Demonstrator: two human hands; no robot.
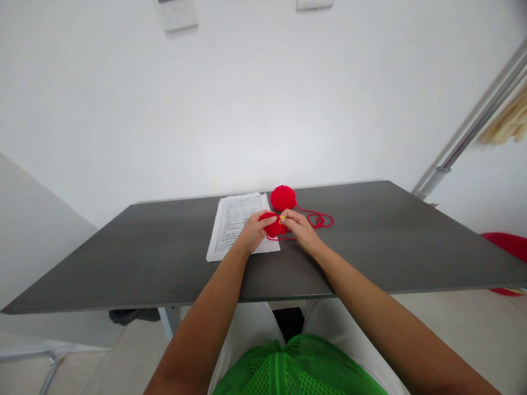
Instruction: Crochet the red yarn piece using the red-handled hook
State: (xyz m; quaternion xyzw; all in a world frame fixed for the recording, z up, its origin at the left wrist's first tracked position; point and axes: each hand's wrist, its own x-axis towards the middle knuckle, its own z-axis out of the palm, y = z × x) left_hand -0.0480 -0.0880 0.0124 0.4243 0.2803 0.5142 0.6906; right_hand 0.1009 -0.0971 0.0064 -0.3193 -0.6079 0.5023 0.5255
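Over the right part of some printed sheets, my left hand [254, 231] is closed around a small red knitted piece [269, 224], with the thumb on top of it. My right hand [300, 227] pinches a small yellow item [282, 219] at the right side of the red piece; its exact shape is too small to tell. A ball of red yarn [283, 198] rests on the table just beyond my hands. From it a red strand [320, 219] loops on the tabletop to the right, and another length hangs below the red piece.
Printed paper sheets [235, 222] lie on the dark grey table [164, 247], to the left of the yarn ball. A white wall stands behind the table's far edge. Something red [505, 245] is beyond the table at the right, below a metal pole [473, 134].
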